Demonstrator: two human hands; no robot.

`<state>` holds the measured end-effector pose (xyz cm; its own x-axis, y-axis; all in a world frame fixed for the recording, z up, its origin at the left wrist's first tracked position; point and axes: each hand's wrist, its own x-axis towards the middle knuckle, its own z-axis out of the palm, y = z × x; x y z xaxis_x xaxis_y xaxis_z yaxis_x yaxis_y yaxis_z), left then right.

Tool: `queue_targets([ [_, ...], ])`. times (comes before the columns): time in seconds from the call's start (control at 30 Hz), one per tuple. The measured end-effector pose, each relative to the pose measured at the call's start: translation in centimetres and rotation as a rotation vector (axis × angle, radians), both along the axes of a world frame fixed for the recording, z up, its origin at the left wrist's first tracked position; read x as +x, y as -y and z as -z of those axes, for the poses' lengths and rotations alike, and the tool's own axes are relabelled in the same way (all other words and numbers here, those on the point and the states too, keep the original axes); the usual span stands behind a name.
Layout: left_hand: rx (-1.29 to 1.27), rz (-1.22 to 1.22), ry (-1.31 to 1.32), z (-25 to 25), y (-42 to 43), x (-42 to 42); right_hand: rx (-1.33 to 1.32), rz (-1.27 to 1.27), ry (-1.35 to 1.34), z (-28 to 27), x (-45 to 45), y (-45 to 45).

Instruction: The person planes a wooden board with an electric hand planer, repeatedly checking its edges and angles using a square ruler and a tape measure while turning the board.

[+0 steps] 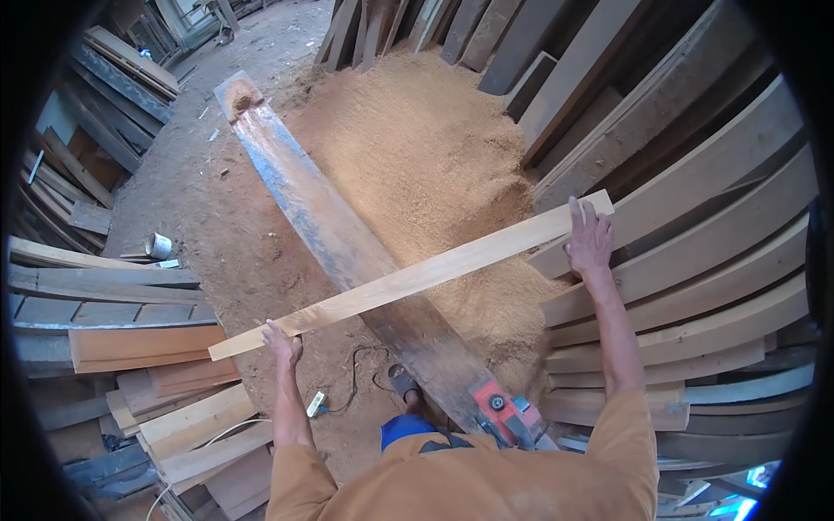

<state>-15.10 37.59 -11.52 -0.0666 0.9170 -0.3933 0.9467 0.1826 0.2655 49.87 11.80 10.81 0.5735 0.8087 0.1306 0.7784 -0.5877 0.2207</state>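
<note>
A long pale plank (417, 276) spans the view at a slant, held above a workbench board (334, 226). My left hand (282, 344) is closed round the plank near its left end. Near the raised right end, my right hand (591, 236) grips the same plank, its fingers over the upper edge. A red and grey power planer (506, 412) rests on the near end of the board, close to my body. The board's far end carries a small heap of shavings (241, 97).
Sawdust (417, 148) is piled beyond the board. Planks (695, 234) are stacked on the right, more boards (143, 347) on the left. A white power strip (315, 404) with a black cable lies on the floor near my feet. A white cup (159, 247) stands at the left.
</note>
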Motion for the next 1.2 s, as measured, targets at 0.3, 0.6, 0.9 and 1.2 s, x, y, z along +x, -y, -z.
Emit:
queue_targets([
  [0.3, 0.430, -0.733, 0.878, 10.1, 1.6, 3.3, -0.183, -0.097, 0.027, 4.4, -0.4, 2.0],
  [0.6, 0.069, -0.401, 1.196, 1.3, 10.3, 20.7, -0.473, -0.004, -0.359, 16.8, -7.6, 15.8],
  [0.9, -0.084, -0.225, 1.164, 0.9, 1.7, 23.7, -0.348, 0.168, -0.493, 15.7, -14.6, 16.5],
  [1.2, -0.160, 0.015, 1.266, -0.1, 1.3, 27.6, -0.273, 0.253, -0.535, 18.9, -17.2, 14.0],
])
